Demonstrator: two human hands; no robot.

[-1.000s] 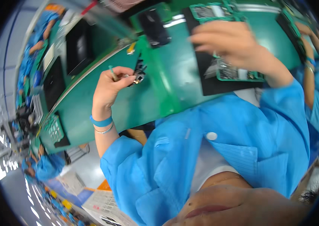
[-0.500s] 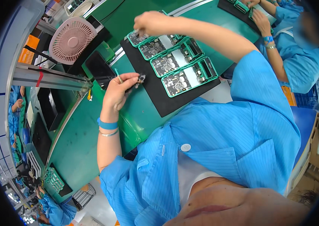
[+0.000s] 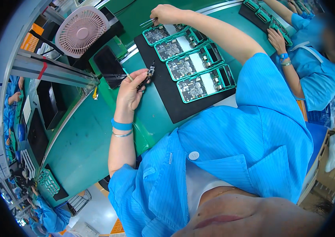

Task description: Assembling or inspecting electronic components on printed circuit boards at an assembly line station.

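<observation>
My left hand (image 3: 130, 93) is closed, pinching a small cluster of dark electronic parts with metallic bits (image 3: 150, 72) beside the mat. A slim pale stick-like thing (image 3: 127, 74) also juts from its fingers. At the far end of the row, my right hand (image 3: 166, 15) is closed on metal tweezers (image 3: 147, 23), whose tips point left past the farthest housing. Several green device housings with exposed circuit boards lie in a row on a black mat (image 3: 167, 104); the nearest housing (image 3: 193, 89) shows fully. My right hand and forearm partly cover the farthest one (image 3: 155, 35).
A dark flat screen-like panel (image 3: 107, 63) lies left of the mat on the green table (image 3: 92, 130). A pink fan (image 3: 82, 32) and a metal post (image 3: 53, 71) stand beyond. A co-worker (image 3: 313, 75) handles similar housings at the upper right.
My right hand has moved slightly up and right, and its tweezers now show. My left hand has turned the small parts more upright. The whole view has shifted a little.
</observation>
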